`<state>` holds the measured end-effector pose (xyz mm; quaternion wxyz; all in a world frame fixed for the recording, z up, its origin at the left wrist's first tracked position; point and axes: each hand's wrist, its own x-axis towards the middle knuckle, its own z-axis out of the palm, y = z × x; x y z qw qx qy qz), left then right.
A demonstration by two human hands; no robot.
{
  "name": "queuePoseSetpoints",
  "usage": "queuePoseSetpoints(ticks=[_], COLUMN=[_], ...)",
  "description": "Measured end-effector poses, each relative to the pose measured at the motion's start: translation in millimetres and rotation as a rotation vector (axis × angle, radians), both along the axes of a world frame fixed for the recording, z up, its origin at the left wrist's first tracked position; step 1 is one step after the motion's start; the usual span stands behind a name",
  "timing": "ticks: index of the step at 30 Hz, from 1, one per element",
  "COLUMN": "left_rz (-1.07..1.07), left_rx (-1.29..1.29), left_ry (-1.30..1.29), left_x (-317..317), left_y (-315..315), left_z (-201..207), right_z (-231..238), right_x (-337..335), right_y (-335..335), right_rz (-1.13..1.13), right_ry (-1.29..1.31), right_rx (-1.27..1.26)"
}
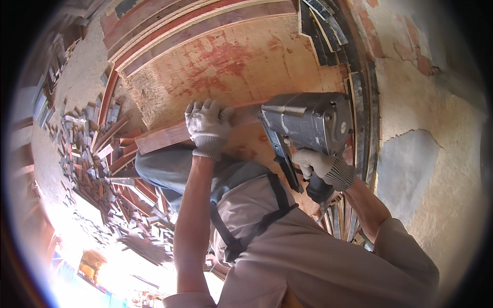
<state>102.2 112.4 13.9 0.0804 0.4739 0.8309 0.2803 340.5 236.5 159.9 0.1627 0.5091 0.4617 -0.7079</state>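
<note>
My right hand (324, 169), in a pale work glove, grips the handle of a black nail gun (307, 117). The gun's nose end lies over the right part of a narrow reddish-brown wooden strip (165, 137). Farther left, my gloved left hand (208, 126) is closed over this strip, its fingers bent across the top and the fingertips partly hidden. Beneath the strip is a large plywood board (231, 66) with red stains. My legs are close against the near side of the strip.
Long wooden strips (205, 25) are stacked at the board's far edge. Dark-edged boards (363, 123) stand along the right, beside a worn wall (426, 128). A large heap of wood offcuts (102, 159) covers the floor at left. A thin hose (322, 213) hangs below the gun's handle.
</note>
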Motion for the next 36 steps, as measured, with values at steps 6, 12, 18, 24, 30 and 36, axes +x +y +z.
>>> queuePoseSetpoints(ticks=[6, 12, 18, 24, 30, 36], left_rz=[0.021, 0.399, 0.830, 0.757, 0.922, 0.344], left_rx=[-0.051, -0.191, -0.923, -0.474, 0.160, -0.201], left_ry=[-0.064, 0.270, -0.169, -0.474, -1.204, -0.796], left_x=[1, -39, -136, -148, -87, -31], left_y=[-2, -52, -147, -142, -124, -101], left_z=[-1, 7, -11, 3, 13, -41], right_z=[3, -17, -33, -20, 2, -3], right_x=[0, 15, 25, 35, 45, 48], right_y=[-3, -14, -18, -22, -24, -30], right_rz=[0.007, 0.090, 0.089, -0.017, -0.048, -0.015], right_ry=[-0.049, 0.038, 0.010, -0.002, 0.003, 0.015], right_rx=[-0.006, 0.078, 0.058, 0.090, 0.140, 0.201])
